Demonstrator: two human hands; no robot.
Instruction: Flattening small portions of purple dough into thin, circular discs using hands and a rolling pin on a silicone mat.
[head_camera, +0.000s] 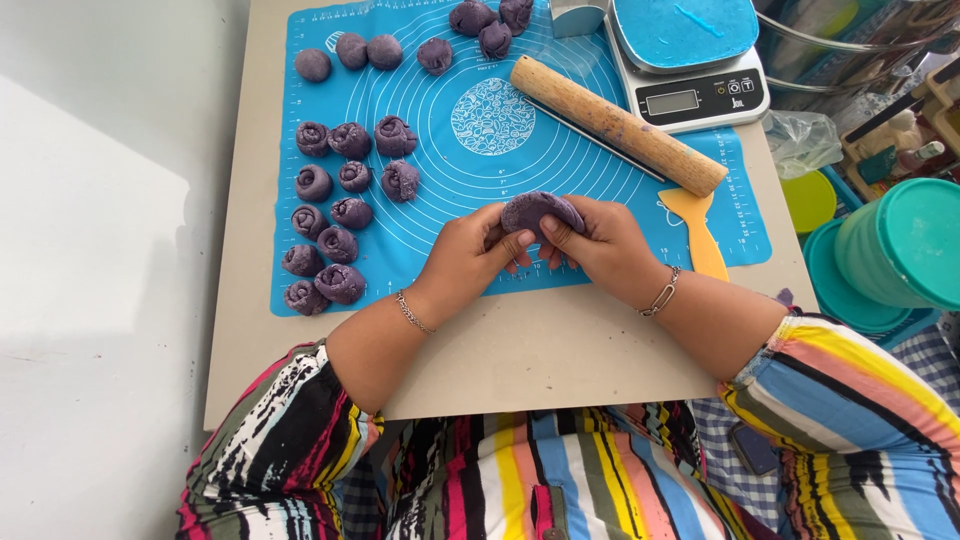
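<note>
Nearest, the left hand (468, 255) and right hand (598, 243) meet over the near edge of the blue silicone mat (500, 160) on the table (520, 350), both pinched around one purple dough piece (538, 210). Just right lies a yellow scraper (700, 235). Left on the mat sit rolled purple dough spirals (345, 200). Beyond, a wooden rolling pin (615, 125) lies aslant, with purple dough balls (385, 52) at the far edge and a kitchen scale (690, 60) carrying a blue tray. Teal lidded containers (895, 255) stand off the table at right; their contents are hidden.

Bright daylight, sharp focus, slight wide-angle edge distortion.
</note>
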